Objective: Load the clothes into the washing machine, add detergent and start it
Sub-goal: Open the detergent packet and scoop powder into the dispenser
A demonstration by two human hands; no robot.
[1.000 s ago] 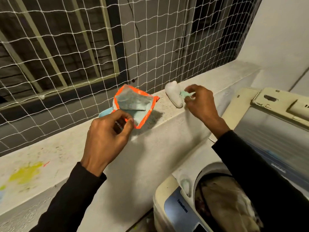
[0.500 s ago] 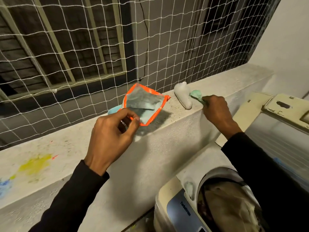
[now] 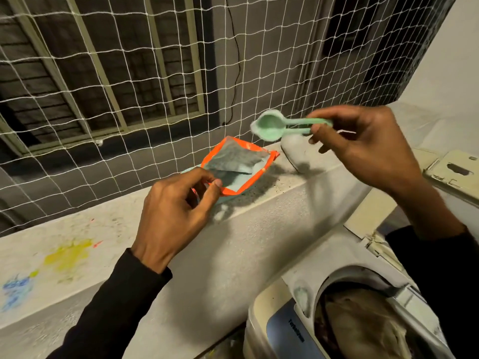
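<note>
An opened orange-edged detergent packet lies on the concrete ledge. My left hand pinches the packet's near corner and holds its mouth open. My right hand holds a pale green plastic scoop by its handle, lifted above the ledge to the right of the packet, bowl facing me and looking empty. At the lower right the top-loading washing machine stands open, with brownish clothes in its drum.
A white rounded object lies on the ledge just behind the scoop. White netting and window bars close off the back of the ledge. The machine's raised lid is at the right. Yellow and blue paint stains mark the ledge's left.
My right hand has picked the green scoop up from the ledge beside the white object and raised it into the air. My left hand has kept its hold on the packet.
</note>
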